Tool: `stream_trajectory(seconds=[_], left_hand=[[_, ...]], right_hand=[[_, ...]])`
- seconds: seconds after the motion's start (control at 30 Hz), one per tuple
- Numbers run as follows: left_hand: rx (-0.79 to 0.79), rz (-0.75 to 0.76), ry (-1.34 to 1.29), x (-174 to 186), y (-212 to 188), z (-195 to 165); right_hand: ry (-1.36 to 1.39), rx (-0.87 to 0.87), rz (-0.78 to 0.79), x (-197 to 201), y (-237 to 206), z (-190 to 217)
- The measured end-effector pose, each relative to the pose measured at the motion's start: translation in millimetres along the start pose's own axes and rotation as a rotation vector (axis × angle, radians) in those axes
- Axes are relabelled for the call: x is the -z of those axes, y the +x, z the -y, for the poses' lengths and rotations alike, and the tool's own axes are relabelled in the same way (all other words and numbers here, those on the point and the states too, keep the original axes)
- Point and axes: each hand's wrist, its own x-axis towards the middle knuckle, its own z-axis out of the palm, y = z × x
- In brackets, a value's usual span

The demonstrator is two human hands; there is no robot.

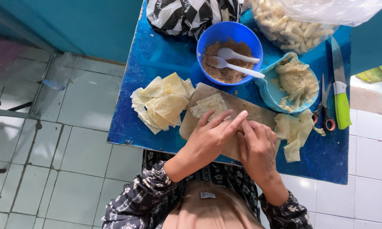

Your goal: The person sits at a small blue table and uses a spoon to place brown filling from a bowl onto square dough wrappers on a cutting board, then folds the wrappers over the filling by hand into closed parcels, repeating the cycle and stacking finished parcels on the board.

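Low in the frame, just above the person's dark flowered sleeves, both hands are down on the wooden board (242,111) at the table's near edge. The left hand (210,138) lies flat, fingers pressed together and stretched toward the right, their tips over the right hand (256,148), which is curled palm-down with its fingers bunched. Whatever sits beneath them is hidden; it looks like a pastry wrapper being rolled or folded shut around filling, so I judge the wrapping step is in hand, and the next move would call for even pressure so the thin sheet does not tear.

Just above the left hand, a small stack of wrappers (208,106) rests on the board. At centre left lies a bigger pile of pale sheets (162,102) on the blue table (157,55); at right, cut strips (295,131).

Further up stand a blue bowl (229,30) of brown crumbs with two white spoons (237,61), and a light-blue dish of mash (299,80). At far right lie scissors (326,106) and a green-handled knife (340,93).
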Motion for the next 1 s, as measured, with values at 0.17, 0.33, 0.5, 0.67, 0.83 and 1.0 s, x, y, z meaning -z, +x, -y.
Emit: stream_trajectory(seconds=[0.17, 0.33, 0.5, 0.67, 0.83, 1.0], left_hand=[[0.013, 0.080, 0.144, -6, -2, -4], [0.089, -0.057, 0.234, -6, -3, 2], [0.211, -0.193, 0.156, 8, -9, 20], [0.268, -0.203, 0.176, 20, -11, 32], [0.287, -0.193, 0.218, 23, -5, 37], [0.295, -0.281, 0.215, 21, 0, 40]], right_hand=[[-0.073, 0.077, -0.055, 3, 1, 2], [-0.160, 0.112, -0.025, 3, 12, 2], [-0.126, 0.164, 0.079, 12, 36, -8], [-0.022, 0.137, -0.102, 61, 90, -46], [-0.526, 0.288, -0.500, 105, 193, -91], [-0.471, 0.193, -0.371, 105, 253, -92]])
